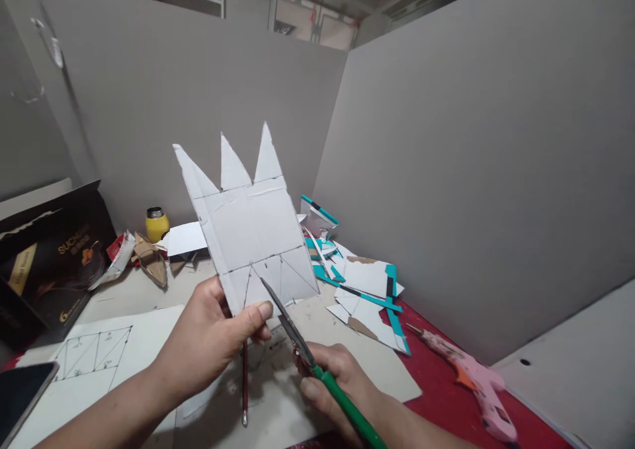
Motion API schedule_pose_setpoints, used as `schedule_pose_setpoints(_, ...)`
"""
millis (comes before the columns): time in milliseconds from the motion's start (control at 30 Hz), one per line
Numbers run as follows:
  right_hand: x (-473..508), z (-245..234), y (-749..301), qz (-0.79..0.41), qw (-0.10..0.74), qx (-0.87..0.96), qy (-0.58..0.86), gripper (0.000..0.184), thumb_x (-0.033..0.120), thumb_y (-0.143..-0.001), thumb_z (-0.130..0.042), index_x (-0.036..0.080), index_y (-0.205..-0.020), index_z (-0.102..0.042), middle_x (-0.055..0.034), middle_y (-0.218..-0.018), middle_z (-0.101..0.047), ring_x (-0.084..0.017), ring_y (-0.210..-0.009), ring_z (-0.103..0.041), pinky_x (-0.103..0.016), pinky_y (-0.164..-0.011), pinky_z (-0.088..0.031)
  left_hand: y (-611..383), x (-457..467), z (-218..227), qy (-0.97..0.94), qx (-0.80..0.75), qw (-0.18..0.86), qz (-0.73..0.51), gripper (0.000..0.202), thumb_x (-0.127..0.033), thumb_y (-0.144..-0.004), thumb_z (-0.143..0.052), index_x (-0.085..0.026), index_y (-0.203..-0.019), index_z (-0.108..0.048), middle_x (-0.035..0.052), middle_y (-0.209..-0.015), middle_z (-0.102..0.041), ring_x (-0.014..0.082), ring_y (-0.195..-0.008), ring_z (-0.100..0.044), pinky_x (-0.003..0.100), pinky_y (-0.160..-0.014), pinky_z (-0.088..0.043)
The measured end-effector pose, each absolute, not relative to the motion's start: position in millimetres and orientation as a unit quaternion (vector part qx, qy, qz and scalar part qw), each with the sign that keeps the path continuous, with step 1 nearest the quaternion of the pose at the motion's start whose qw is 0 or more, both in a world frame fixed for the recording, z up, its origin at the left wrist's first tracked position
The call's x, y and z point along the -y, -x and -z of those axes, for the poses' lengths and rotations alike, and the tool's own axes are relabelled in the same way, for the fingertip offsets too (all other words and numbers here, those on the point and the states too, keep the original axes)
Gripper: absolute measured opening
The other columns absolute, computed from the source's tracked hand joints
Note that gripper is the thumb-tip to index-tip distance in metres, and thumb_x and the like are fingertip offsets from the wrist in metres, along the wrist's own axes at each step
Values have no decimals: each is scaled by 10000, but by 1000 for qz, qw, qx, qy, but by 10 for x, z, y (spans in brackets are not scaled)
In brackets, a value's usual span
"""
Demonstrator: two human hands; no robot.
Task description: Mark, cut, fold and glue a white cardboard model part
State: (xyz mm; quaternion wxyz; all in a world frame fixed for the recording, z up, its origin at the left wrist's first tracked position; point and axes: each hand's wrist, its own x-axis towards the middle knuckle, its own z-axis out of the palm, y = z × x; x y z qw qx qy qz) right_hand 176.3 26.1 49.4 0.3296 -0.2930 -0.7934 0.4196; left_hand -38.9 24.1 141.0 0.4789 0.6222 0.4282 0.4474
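My left hand [214,335] pinches the lower edge of a grey cardboard piece [248,224] that has three pointed spikes on top and pencil lines drawn across it. The piece is held upright above the desk. My right hand [333,377] grips green-handled scissors [297,336]. Their blade tips rest against the lower part of the cardboard, near a drawn line. A thin red pencil [245,383] lies on the desk below my hands.
A pink glue gun [471,379] lies on the red mat at right. Teal-and-white cardboard scraps [364,287] pile behind it. A sheet with drawn triangles [94,353], a dark box [47,264], a yellow jar [157,224] and a tablet corner [22,389] sit left. Grey partition walls enclose the desk.
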Motion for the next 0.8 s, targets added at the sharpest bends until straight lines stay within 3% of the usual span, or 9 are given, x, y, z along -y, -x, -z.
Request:
schedule_pose_setpoints(200, -260, -542, -1756, -414, 336, 801, 271, 406, 556, -901, -478, 169, -783, -513, 45, -642, -323, -107, -576, -306, -240, -518, -304, 392, -215, -1418, -572, -397, 480, -534, 238, -415, -872, -635, -196, -962, -649, 4, -806, -689, 127, -651, -617, 238, -606, -546)
schedule_pose_setpoints(367, -251, -606, -1778, -427, 320, 792, 298, 453, 603, -878, -489, 159, -823, -565, 42, -604, -363, -125, -580, -363, -250, -562, -400, 381, -199, -1427, -598, -378, 482, -516, 210, -388, -904, -599, -187, -898, -656, 4, -738, -681, 123, -650, -617, 213, -605, -537)
schedule_pose_setpoints(533, -233, -672, -1797, -423, 310, 791, 315, 485, 614, -869, -490, 149, -886, -624, 18, -611, -437, -138, -567, -408, -284, -612, -456, 355, -201, -1420, -601, -352, 512, -503, 211, -381, -914, -587, -182, -935, -656, 8, -794, -684, 122, -671, -623, 234, -642, -563)
schedule_pose_setpoints(667, -244, -675, -1801, -423, 317, 793, 304, 489, 605, -881, -480, 147, -926, -643, -2, -642, -487, -141, -576, -428, -284, -606, -465, 358, -184, -1418, -603, -355, 514, -496, 215, -374, -917, -584, -175, -953, -658, 13, -812, -680, 127, -683, -623, 246, -655, -569)
schedule_pose_setpoints(800, -268, -657, -1806, -419, 330, 794, 291, 474, 598, -887, -481, 153, -913, -643, 13, -626, -446, -125, -558, -385, -260, -543, -427, 363, -167, -1435, -608, -363, 513, -486, 235, -390, -905, -595, -169, -946, -661, 16, -796, -674, 135, -666, -624, 262, -651, -566)
